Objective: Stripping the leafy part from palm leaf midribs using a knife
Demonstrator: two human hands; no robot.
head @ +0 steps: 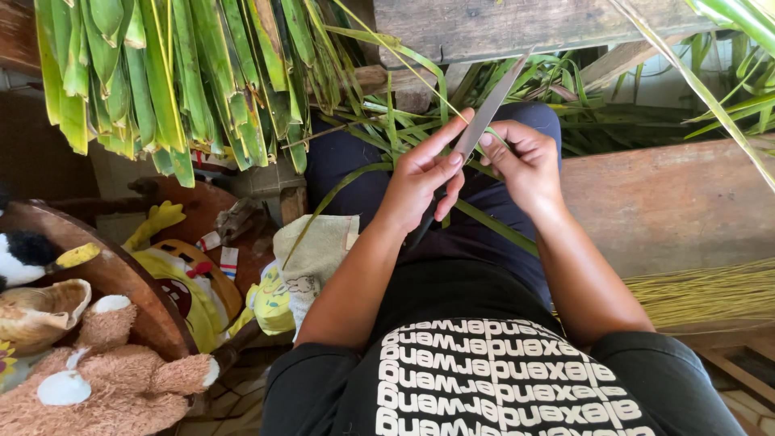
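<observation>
My left hand point(416, 182) grips a long grey-bladed knife point(488, 109). The blade points up and to the right, and the dark handle point(421, 230) sticks out below the palm. My right hand point(525, 161) is closed right beside the blade, pinching a narrow green leaf strip point(492, 226) against it. The strip trails across my dark trousers point(484, 250), down to the right and out to the left. Both hands meet above my lap.
A thick bundle of green palm leaves point(169, 81) hangs at the upper left, and loose leaves point(613, 113) lie behind my hands. A wooden bench point(678, 202) carries a pile of thin yellowish leaf ribs point(702, 292). Plush toys point(105, 379) and a cloth point(319, 246) lie to the left.
</observation>
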